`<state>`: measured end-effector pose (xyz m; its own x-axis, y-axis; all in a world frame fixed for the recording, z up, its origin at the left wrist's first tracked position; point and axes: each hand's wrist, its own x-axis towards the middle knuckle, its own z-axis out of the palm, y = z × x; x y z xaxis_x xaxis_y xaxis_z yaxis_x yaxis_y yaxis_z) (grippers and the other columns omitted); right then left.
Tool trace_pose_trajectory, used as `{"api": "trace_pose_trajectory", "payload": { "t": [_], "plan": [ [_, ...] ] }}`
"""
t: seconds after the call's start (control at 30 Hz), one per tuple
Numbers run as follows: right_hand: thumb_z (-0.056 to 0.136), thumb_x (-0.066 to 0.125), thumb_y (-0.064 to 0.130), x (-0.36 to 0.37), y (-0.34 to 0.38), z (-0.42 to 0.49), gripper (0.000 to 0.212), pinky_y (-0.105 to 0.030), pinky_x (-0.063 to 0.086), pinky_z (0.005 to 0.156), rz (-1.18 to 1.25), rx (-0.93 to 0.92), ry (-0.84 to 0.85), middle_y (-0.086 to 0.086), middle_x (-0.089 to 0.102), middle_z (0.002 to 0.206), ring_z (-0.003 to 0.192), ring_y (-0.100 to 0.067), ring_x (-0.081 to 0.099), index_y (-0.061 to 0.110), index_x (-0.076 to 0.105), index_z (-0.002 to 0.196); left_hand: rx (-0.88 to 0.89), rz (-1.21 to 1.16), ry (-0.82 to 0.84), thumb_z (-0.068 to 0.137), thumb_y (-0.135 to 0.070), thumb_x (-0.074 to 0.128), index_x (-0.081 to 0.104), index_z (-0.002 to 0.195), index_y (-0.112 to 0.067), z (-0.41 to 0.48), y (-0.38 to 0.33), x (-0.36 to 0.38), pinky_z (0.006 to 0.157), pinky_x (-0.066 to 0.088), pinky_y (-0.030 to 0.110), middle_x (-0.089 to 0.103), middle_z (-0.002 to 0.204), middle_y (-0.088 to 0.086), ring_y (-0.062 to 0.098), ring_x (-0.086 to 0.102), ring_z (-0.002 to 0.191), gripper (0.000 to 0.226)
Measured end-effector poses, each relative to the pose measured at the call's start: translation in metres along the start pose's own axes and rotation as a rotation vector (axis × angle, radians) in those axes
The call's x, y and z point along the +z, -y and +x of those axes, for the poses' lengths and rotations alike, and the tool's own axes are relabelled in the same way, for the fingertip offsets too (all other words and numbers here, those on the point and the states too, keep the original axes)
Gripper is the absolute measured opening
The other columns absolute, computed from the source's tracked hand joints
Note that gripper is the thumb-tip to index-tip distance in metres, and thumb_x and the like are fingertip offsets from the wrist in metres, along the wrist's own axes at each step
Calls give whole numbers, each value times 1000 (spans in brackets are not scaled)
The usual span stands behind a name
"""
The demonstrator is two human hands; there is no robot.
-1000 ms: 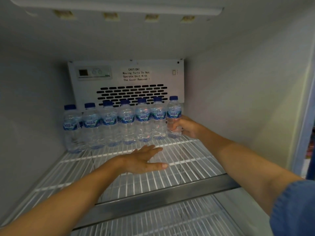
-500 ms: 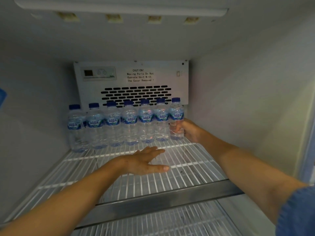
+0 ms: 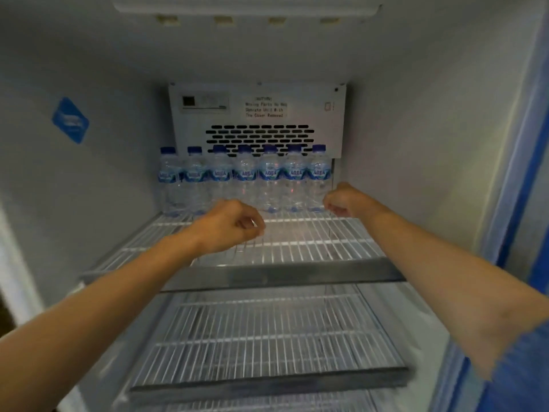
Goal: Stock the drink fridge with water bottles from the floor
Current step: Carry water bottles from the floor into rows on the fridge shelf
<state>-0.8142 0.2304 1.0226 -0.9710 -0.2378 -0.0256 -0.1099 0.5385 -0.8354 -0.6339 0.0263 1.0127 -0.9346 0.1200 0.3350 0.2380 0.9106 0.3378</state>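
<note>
**Colleague:** Where are the bottles?

**Me:** From my head view I count seven water bottles (image 3: 245, 176), upright, in one row along the far edge of the upper shelf (image 3: 312, 242). They stand shoulder to shoulder, labels facing out, right under the vent panel (image 3: 258, 135). I judge they are packed to the back so later rows can go in front of them.

**Colleague:** And the hands?

**Me:** Neither holds anything. My left hand (image 3: 228, 226) hovers over the middle of the upper shelf, fingers loosely curled, thumb near the fingertips. My right hand (image 3: 341, 199) is farther in, just beside the rightmost bottle (image 3: 319, 173) but apart from it, also loosely curled and released. That spot suggests the end bottle is the one just seated, though that is my reading.

**Colleague:** What else is in the fridge (image 3: 416, 129)?

**Me:** I see bottles in that far row only. The lower shelf (image 3: 267, 337) shows its wire grid and front rail. There is a blue sticker (image 3: 70, 120) on the left wall. The floor stock is out of my view.

**Colleague:** Progress?

**Me:** Early, I judge: one row in. The next step calls for reaching down for more.
</note>
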Motion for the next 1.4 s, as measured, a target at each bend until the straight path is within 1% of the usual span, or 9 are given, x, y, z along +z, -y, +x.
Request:
{"api": "trace_pose_trajectory", "payload": {
  "t": [0.13, 0.2, 0.33, 0.47, 0.6, 0.77, 0.97, 1.23, 1.4],
  "plan": [
    [86, 58, 3, 21, 24, -72, 6, -25, 38, 49, -162, -121, -102, -5, 46, 68, 56, -15, 45, 5, 53, 90, 54, 72, -316, 86, -13, 65, 73, 96, -15, -61, -11, -19, 71, 56, 31, 72, 78, 3, 15, 66, 69, 13],
    [86, 55, 6, 46, 40, -107, 18, -26, 38, 56, -202, -262, -152, -5, 44, 63, 53, -15, 41, 8, 48, 70, 49, 65, -418, 84, -15, 65, 72, 95, -14, -104, -13, -27, 67, 54, 29, 69, 71, 0, 14, 64, 63, 13],
    [84, 68, 7, 121, 60, -220, 9, -22, 46, 61, 164, -547, 55, 1, 58, 69, 63, -6, 54, 12, 64, 89, -111, 74, -446, 83, -19, 66, 69, 98, -16, -225, -4, -31, 70, 46, 23, 62, 65, -9, 8, 58, 62, 16],
    [86, 66, 4, 231, 34, -336, 18, -18, 47, 54, 266, -549, 443, 1, 64, 75, 58, -2, 61, 12, 63, 101, -391, 74, -316, 83, -17, 68, 67, 100, -18, -382, 23, -11, 67, 45, 21, 63, 67, -9, 7, 57, 63, 17],
    [86, 67, 6, 348, -46, -414, 18, -19, 44, 52, 134, -366, 789, -3, 63, 75, 52, 2, 59, 10, 62, 102, -735, -1, -232, 81, -15, 70, 68, 98, -17, -541, 42, 39, 68, 44, 24, 58, 63, -11, 8, 56, 62, 17],
    [84, 72, 19, 463, -153, -499, 24, -22, 48, 59, -10, -134, 1006, -7, 68, 86, 73, -13, 63, 11, 64, 105, -1121, -149, -135, 83, -19, 68, 67, 100, -20, -697, 46, 135, 62, 40, 10, 63, 75, -8, 7, 62, 71, 17],
    [77, 78, 19, 599, -309, -575, 33, -10, 43, 56, -192, 4, 1181, -4, 63, 92, 82, -14, 58, 13, 62, 105, -1630, -368, -166, 84, -19, 65, 62, 109, -16, -845, 44, 309, 77, 49, 27, 66, 85, 1, 17, 64, 81, 25],
    [74, 80, 13, 752, -527, -634, 44, -14, 42, 65, -352, 33, 1275, -5, 60, 103, 87, -15, 55, 10, 60, 113, -1988, -400, -570, 78, -8, 68, 53, 96, -19, -968, 51, 544, 68, 43, 27, 57, 88, 2, 23, 58, 84, 25],
    [71, 81, 15, 830, -642, -665, 52, -20, 42, 78, -401, -41, 1311, -2, 61, 110, 92, -15, 55, 13, 59, 118, -2093, -255, -810, 78, -6, 68, 52, 115, -9, -993, 70, 668, 88, 36, 21, 48, 111, 1, 17, 47, 103, 41]
  ]
}}
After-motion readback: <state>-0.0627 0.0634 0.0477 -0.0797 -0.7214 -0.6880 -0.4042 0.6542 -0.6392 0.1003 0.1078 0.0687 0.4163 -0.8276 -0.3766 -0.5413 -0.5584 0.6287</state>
